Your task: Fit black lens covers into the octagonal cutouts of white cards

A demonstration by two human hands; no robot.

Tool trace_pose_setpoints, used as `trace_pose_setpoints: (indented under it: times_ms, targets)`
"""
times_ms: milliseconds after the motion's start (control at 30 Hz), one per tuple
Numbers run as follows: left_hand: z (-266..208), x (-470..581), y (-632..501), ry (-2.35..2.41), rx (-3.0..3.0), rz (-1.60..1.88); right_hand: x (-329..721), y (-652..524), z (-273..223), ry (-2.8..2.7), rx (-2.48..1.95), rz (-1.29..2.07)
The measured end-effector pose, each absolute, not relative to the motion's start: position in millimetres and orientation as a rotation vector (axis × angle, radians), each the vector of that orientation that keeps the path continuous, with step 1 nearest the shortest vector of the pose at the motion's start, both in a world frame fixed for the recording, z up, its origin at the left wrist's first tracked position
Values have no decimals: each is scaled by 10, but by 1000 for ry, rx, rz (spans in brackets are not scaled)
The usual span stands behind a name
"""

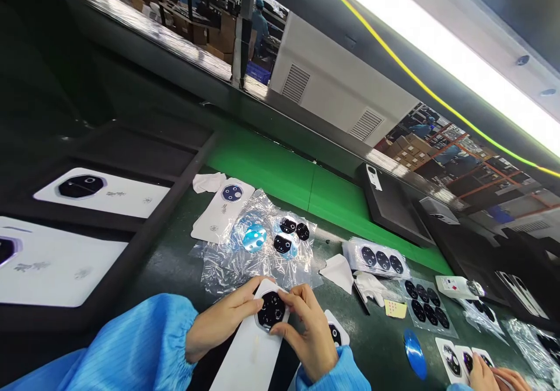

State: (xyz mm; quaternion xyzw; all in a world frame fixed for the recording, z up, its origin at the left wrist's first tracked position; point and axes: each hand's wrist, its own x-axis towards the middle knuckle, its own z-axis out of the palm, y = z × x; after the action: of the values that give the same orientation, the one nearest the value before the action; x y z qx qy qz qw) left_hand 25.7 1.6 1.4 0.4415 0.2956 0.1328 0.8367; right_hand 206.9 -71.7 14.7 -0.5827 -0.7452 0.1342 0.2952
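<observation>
A white phone back panel (249, 359) is in front of me, tilted, with a black camera lens cover (271, 309) at its upper end. My left hand (227, 318) grips the panel's left edge, its thumb on the rim of the cover. From the other side, my right hand (308, 330) pinches the black cover between thumb and fingers. I cannot tell whether the cover sits flush in the panel. Just right of that hand, another white panel (343, 330) with a black lens area lies partly hidden. Beyond my hands, clear plastic bags (219, 268) hold loose black covers (282, 243) and a blue round film (254, 237).
Black foam trays with white panels (126, 195) stand at left. To the right lie bagged lens covers (382, 259), a white bottle (457, 287), a yellow note (395, 309) and a blue oval film (415, 353). A co-worker's hands (485, 376) work at lower right. A green belt (284, 175) runs behind.
</observation>
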Motion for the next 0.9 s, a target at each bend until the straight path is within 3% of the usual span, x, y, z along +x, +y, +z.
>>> trace_pose_setpoints:
  times_ms: [900]
  targets:
    - [-15, 244, 15, 493, 989, 187, 2054, -770, 230, -2093, -1494, 262]
